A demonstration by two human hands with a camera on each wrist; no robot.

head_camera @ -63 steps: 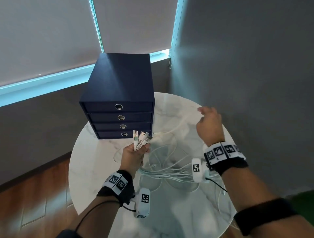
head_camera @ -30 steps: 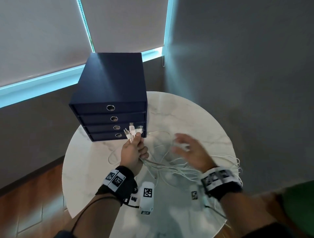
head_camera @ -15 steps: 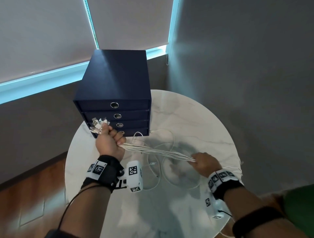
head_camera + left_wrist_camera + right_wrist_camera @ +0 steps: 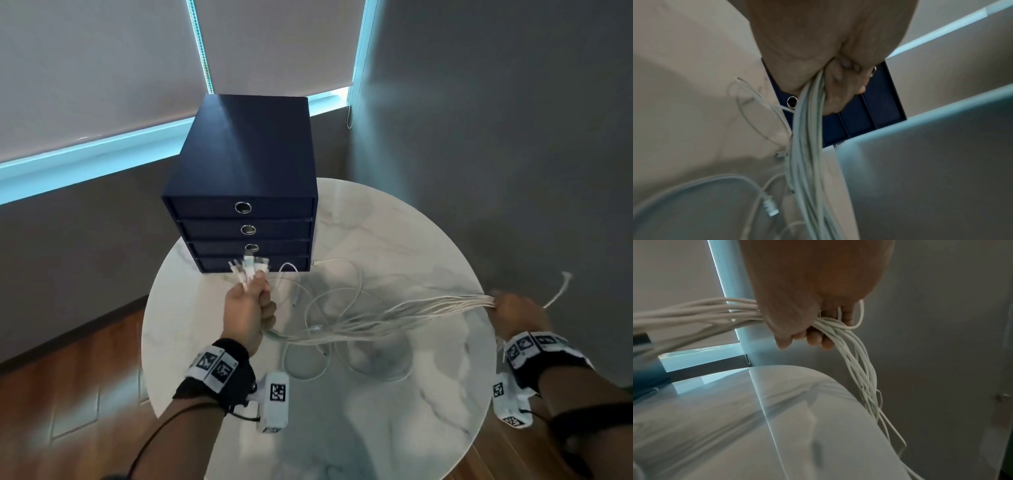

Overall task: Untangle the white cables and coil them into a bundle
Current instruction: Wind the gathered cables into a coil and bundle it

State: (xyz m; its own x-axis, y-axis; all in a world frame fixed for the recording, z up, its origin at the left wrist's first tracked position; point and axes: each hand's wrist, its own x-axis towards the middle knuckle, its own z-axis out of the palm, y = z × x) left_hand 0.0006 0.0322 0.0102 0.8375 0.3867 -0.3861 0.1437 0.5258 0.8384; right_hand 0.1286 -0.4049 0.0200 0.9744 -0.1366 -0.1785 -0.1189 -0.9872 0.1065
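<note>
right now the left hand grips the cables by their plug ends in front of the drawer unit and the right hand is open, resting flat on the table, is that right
Not quite. The right hand is not open on the table: the right wrist view shows its fingers curled round the white cables, held above the tabletop. The left hand does grip them by the plug ends in front of the drawer unit.

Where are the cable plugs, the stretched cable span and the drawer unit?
cable plugs (image 4: 249, 269), head view, connector tips above the left fist
cable span (image 4: 428, 308), head view, strands mid-run between hands
drawer unit (image 4: 250, 150), head view, top panel
</note>
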